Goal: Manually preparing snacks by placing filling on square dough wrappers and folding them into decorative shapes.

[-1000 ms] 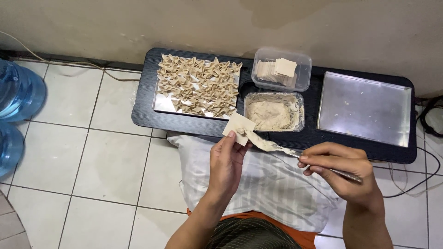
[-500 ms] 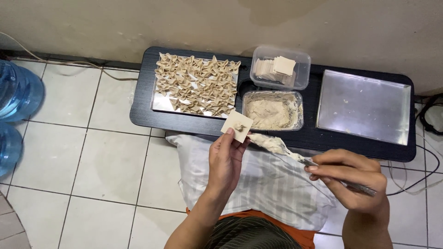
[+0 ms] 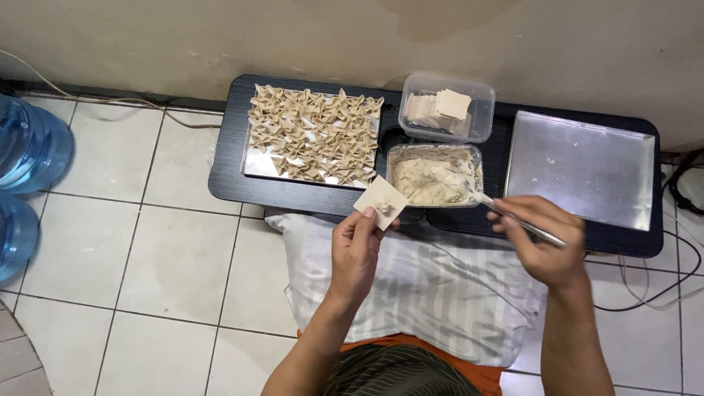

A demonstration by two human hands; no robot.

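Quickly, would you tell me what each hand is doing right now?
Left hand: holding a square wrapper.
Right hand: closed on a spoon.

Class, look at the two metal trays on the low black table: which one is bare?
The right-hand tray, beside the right hand, is bare metal. The left tray is covered with folded dumplings.

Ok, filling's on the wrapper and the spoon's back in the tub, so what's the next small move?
Probably let go of the spoon and bring the right hand to the wrapper. The left hand holds it flat and open with a dab of filling in the middle, so it likely needs folding shut.
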